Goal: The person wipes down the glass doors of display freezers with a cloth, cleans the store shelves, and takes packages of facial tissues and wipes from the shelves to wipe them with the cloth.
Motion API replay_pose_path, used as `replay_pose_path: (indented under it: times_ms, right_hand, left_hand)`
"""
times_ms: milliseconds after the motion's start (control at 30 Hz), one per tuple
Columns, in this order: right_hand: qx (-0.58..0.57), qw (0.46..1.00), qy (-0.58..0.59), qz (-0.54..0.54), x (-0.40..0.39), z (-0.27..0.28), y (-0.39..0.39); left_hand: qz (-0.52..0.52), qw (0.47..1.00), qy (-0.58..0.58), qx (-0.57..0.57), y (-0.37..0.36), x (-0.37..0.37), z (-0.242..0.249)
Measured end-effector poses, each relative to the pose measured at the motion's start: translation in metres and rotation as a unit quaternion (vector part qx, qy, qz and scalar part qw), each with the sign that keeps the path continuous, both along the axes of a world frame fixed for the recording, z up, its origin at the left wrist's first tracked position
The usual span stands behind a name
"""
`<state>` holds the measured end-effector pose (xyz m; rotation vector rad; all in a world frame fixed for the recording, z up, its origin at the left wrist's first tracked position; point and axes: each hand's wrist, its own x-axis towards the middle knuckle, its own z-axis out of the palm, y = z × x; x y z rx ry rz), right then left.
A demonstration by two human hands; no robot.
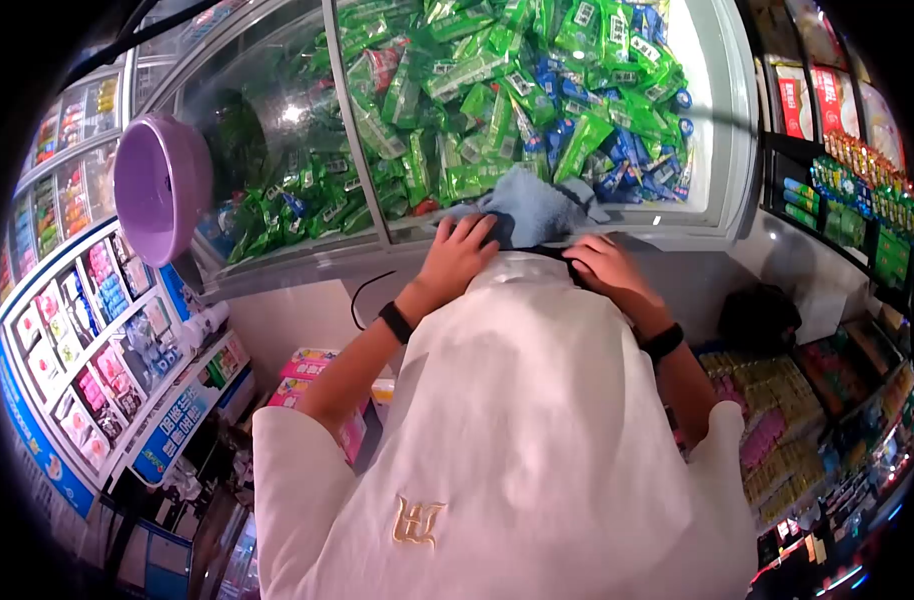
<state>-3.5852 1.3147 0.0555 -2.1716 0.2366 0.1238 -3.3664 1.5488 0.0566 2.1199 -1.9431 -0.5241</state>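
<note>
A blue cloth (532, 208) lies bunched over the front edge of a freezer case (657, 235). Behind the cloth, green and blue wrapped packets (487, 90) fill the case. My left hand (464, 250) rests at the cloth's left side with its fingers spread on the rim. On the other side, my right hand (602, 265) lies at the rim near the cloth's right part, fingers apart, touching something dark at the edge. Neither hand is closed round the cloth.
A purple basin (162, 190) stands on the case's left end. Sliding glass (267, 130) covers the left part. Shelves of small goods (97, 340) are at the left, and racks of packets (857, 190) at the right. Pink boxes (302, 375) sit below.
</note>
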Motion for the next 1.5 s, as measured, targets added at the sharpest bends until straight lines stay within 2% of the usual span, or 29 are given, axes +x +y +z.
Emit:
replay_pose_path:
  times_ms: [33,100,133,167,233,300,367,400,467,500,567,600,633,700,767,833,867,900,933,967,1033,1067,1100,1133,1167,1233,1300,1400,1500]
  right_hand:
    - [0.001,1.000,0.003,-0.002,-0.006,0.003,0.000]
    - [-0.007,0.993,0.091,-0.072,-0.011,0.010,-0.008]
    - [-0.040,0.990,0.072,-0.112,-0.008,0.010,-0.009]
    - [-0.039,0.990,0.073,-0.114,-0.002,0.009,-0.009]
    - [0.003,0.978,0.042,-0.206,0.019,0.009,-0.001]
    - [-0.016,0.980,0.047,-0.195,0.036,-0.009,0.007]
    - [-0.118,0.972,-0.058,-0.196,0.049,-0.033,0.022]
    - [-0.119,0.970,-0.064,-0.201,0.053,-0.040,0.023]
    - [-0.026,0.969,-0.015,-0.246,0.062,-0.046,0.025]
    - [-0.027,0.968,-0.021,-0.250,0.065,-0.040,0.024]
    - [0.000,0.982,0.050,-0.182,0.067,-0.012,0.020]
    - [0.024,0.984,0.046,-0.168,0.067,0.004,0.021]
    - [0.081,0.983,0.095,-0.135,0.068,0.028,0.019]
    - [0.121,0.987,0.084,-0.062,0.077,0.072,0.011]
    - [0.201,0.962,0.164,-0.081,0.100,0.122,0.000]
    - [0.176,0.973,0.123,-0.089,0.136,0.131,-0.024]
    - [0.177,0.976,0.079,-0.102,0.163,0.125,-0.040]
    - [0.145,0.984,0.001,-0.104,0.195,0.111,-0.058]
    - [0.146,0.975,-0.081,-0.144,0.229,0.081,-0.074]
    - [0.004,0.969,-0.113,-0.218,0.256,0.064,-0.080]
    - [-0.185,0.944,-0.068,-0.264,0.282,0.063,-0.063]
    - [-0.182,0.940,-0.129,-0.257,0.287,0.049,-0.056]
    - [-0.176,0.935,-0.184,-0.245,0.287,0.029,-0.043]
    - [-0.188,0.939,-0.211,-0.197,0.281,0.015,-0.032]
    - [-0.209,0.956,-0.131,-0.161,0.272,0.007,-0.020]
    - [-0.286,0.941,-0.121,-0.138,0.249,-0.029,0.000]
    - [-0.300,0.936,-0.132,-0.128,0.232,-0.030,0.006]
    - [-0.311,0.939,-0.072,-0.126,0.200,-0.018,0.009]
    - [-0.248,0.940,0.212,-0.096,0.193,0.043,0.010]
  left_hand:
    - [-0.002,1.000,0.003,0.001,0.008,-0.002,0.001]
    - [0.043,0.998,0.050,-0.011,0.014,-0.003,0.005]
    - [0.083,0.996,0.023,-0.036,0.011,-0.003,0.007]
    - [0.080,0.996,0.024,-0.035,0.008,-0.003,0.002]
    - [0.201,0.978,0.031,-0.040,0.000,-0.004,-0.012]
    - [0.208,0.975,0.012,-0.073,-0.008,-0.007,-0.029]
    - [0.224,0.974,-0.040,-0.026,-0.013,-0.011,-0.040]
    - [0.226,0.972,-0.053,-0.030,-0.015,-0.012,-0.048]
    - [0.212,0.973,-0.062,-0.066,-0.015,-0.013,-0.053]
    - [0.207,0.971,-0.080,-0.094,-0.015,-0.014,-0.052]
    - [0.212,0.966,-0.075,-0.129,-0.013,-0.012,-0.043]
    - [0.222,0.962,-0.044,-0.156,-0.014,-0.010,-0.035]
    - [0.232,0.955,-0.013,-0.181,-0.014,-0.008,-0.025]
    - [0.232,0.950,0.010,-0.209,-0.021,0.004,0.004]
    - [0.310,0.911,0.081,-0.261,-0.031,0.020,0.030]
    - [0.317,0.908,0.063,-0.265,-0.059,0.064,0.049]
    - [0.355,0.912,0.055,-0.198,-0.076,0.091,0.048]
    - [0.356,0.891,0.012,-0.282,-0.098,0.114,0.046]
    - [0.356,0.887,-0.070,-0.285,-0.116,0.138,0.043]
    - [0.386,0.882,-0.122,-0.243,-0.130,0.149,0.044]
    - [0.395,0.870,-0.171,-0.242,-0.150,0.168,0.022]
    - [0.374,0.896,-0.131,-0.200,-0.152,0.175,0.005]
    - [0.350,0.905,-0.125,-0.209,-0.151,0.172,-0.015]
    - [0.331,0.918,-0.123,-0.178,-0.143,0.165,-0.035]
    - [0.312,0.930,-0.122,-0.149,-0.135,0.157,-0.050]
    - [0.291,0.928,-0.172,-0.153,-0.114,0.130,-0.060]
    - [0.280,0.941,-0.106,-0.160,-0.096,0.113,-0.055]
    - [0.248,0.957,-0.068,-0.133,-0.066,0.087,-0.049]
    - [0.230,0.966,-0.034,-0.108,-0.051,0.068,-0.044]
